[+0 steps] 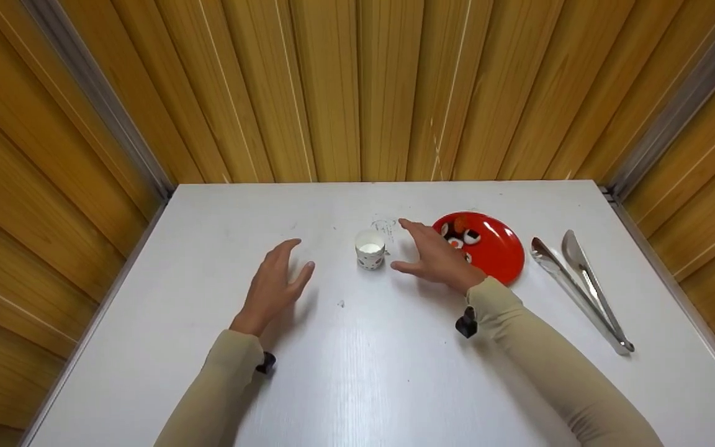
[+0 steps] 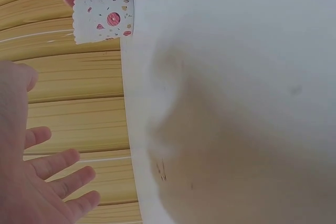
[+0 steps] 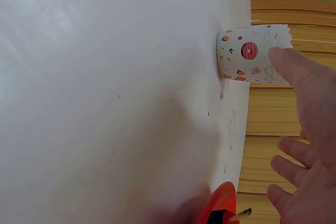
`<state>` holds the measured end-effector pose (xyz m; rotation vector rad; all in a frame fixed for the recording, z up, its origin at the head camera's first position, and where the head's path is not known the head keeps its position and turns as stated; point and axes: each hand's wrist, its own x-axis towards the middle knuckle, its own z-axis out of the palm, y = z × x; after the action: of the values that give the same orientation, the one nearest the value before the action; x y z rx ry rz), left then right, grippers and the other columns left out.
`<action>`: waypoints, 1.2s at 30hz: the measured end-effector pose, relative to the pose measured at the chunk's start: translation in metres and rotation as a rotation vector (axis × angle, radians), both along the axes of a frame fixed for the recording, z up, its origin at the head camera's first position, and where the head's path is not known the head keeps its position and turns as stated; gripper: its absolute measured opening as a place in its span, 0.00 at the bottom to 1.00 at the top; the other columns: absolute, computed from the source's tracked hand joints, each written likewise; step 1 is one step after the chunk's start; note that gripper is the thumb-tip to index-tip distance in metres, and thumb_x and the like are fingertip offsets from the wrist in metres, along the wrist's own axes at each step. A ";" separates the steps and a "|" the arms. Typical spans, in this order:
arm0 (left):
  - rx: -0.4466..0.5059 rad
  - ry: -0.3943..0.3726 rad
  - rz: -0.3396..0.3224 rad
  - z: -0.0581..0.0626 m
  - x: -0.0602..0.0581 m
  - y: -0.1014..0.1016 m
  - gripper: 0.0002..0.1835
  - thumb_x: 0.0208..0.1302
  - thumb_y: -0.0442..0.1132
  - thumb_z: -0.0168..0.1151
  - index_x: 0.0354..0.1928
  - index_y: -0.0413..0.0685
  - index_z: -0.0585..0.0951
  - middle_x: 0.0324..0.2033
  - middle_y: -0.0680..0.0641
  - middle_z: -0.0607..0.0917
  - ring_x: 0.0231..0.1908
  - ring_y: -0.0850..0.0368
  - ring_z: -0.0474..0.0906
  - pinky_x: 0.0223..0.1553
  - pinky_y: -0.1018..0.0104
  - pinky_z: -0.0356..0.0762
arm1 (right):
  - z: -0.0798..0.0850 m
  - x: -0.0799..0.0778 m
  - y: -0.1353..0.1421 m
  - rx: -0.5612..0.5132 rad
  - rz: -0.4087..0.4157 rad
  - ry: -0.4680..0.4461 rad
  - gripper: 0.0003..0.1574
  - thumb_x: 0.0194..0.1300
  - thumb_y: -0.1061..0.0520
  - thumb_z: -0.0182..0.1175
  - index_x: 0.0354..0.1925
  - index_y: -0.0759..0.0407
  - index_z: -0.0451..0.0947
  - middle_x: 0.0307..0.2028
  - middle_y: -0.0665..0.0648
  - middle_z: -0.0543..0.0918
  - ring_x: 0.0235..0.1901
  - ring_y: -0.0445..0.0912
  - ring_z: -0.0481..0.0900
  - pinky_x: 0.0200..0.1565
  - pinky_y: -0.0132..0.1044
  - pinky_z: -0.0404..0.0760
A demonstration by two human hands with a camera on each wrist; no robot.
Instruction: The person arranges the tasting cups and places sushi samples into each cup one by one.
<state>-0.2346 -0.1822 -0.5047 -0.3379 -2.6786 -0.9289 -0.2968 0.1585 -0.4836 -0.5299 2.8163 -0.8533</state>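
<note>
A small white paper baking cup (image 1: 370,251) with a scalloped rim stands upright near the middle of the table. Pink doughnut prints show on its side in both wrist views. My left hand (image 1: 272,285) hovers left of the cup, fingers spread and thumb apart, holding nothing. Closer to the cup, on its right, is my right hand (image 1: 435,253), also empty, its thumb and fingers extended toward it. In the right wrist view the thumb (image 3: 294,66) overlaps the cup's rim. Behind my right hand lies a red plate (image 1: 500,248) bearing several sushi pieces (image 1: 472,236), partly hidden by that hand.
Metal tongs (image 1: 587,288) lie spread on the table to the right of the plate, hinge end toward me. The white table (image 1: 357,372) meets wood-patterned panels (image 1: 357,93) at the back, with more panels along both sides.
</note>
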 end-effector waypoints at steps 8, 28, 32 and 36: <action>0.021 -0.024 -0.007 0.000 0.001 0.003 0.33 0.75 0.58 0.58 0.72 0.47 0.70 0.69 0.42 0.74 0.69 0.43 0.69 0.66 0.43 0.68 | -0.010 -0.005 -0.011 -0.032 0.019 -0.013 0.60 0.62 0.41 0.74 0.80 0.53 0.54 0.74 0.56 0.67 0.73 0.56 0.62 0.70 0.58 0.65; 0.059 0.020 -0.033 0.002 -0.002 0.012 0.27 0.75 0.52 0.60 0.69 0.46 0.75 0.63 0.43 0.80 0.65 0.44 0.75 0.64 0.44 0.71 | -0.023 -0.012 -0.037 -0.164 0.082 -0.056 0.54 0.64 0.46 0.74 0.77 0.58 0.59 0.71 0.60 0.71 0.72 0.57 0.66 0.72 0.55 0.61; 0.066 0.050 -0.043 0.001 -0.002 0.012 0.25 0.75 0.49 0.60 0.68 0.44 0.76 0.61 0.42 0.81 0.63 0.43 0.76 0.63 0.44 0.73 | -0.026 -0.013 -0.040 -0.200 0.072 -0.062 0.51 0.64 0.47 0.74 0.76 0.56 0.60 0.70 0.58 0.73 0.72 0.55 0.67 0.72 0.54 0.62; 0.066 0.065 -0.045 0.001 -0.002 0.014 0.24 0.75 0.48 0.60 0.67 0.44 0.76 0.60 0.40 0.82 0.61 0.43 0.77 0.62 0.44 0.73 | -0.029 -0.012 -0.042 -0.235 0.063 -0.064 0.49 0.64 0.47 0.74 0.75 0.55 0.62 0.69 0.57 0.74 0.71 0.53 0.68 0.71 0.53 0.64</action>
<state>-0.2367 -0.1682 -0.5037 -0.4088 -2.5848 -0.9999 -0.3093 0.1160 -0.5125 -0.6069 2.6433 -1.1736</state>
